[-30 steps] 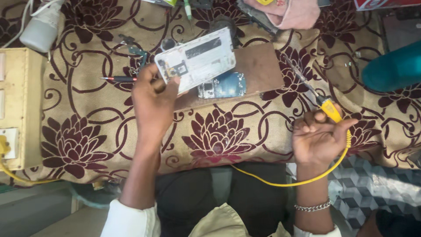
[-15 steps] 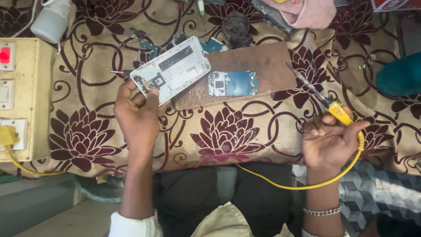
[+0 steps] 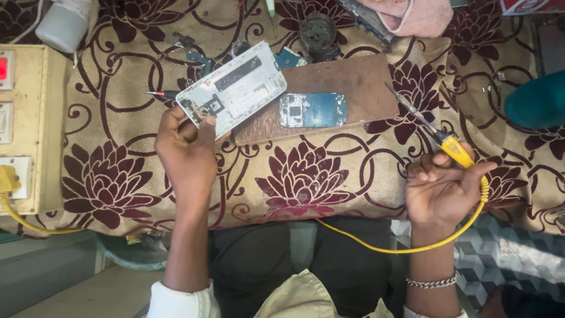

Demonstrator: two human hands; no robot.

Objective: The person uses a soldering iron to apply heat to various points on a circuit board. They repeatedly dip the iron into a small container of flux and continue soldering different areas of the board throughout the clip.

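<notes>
Switch box: a cream wooden board (image 3: 29,129) at the far left edge, with a yellow plug (image 3: 7,176) and yellow cable on its near part.
White bottle: a grey-white container (image 3: 63,23) lies at the far left corner, beyond the switch box.
Cloth: a beige cover with maroon flowers (image 3: 306,176) spreads over the whole work surface.
Left hand: the left hand (image 3: 185,150) is closed on the near left corner of the phone body, thumb and fingers pinching its edge.
Phone body: the opened white phone frame (image 3: 235,88) is tilted, its near end in the left hand, its far right end over the wooden board.
Red-tipped tool: a thin tool (image 3: 162,94) lies on the cloth just left of the phone body.
Wooden board: a brown slab (image 3: 347,82) lies centre, far side of the cloth.
Circuit board: a blue circuit board (image 3: 312,110) rests flat on the wooden board, just right of the phone body, apart from both hands.
Round dark part: a black round piece (image 3: 318,29) sits beyond the wooden board.
Pink cloth: a folded rag (image 3: 415,16) lies at the far edge, right of centre.
Soldering iron: the yellow-handled iron (image 3: 438,136) points far-left, its tip by the wooden board's right edge.
Right hand: the right hand (image 3: 441,188) is wrapped around the soldering iron handle, fingers curled; a yellow cord (image 3: 376,241) loops near from it.
Teal object: a rounded shape (image 3: 538,100) at the right edge.
</notes>
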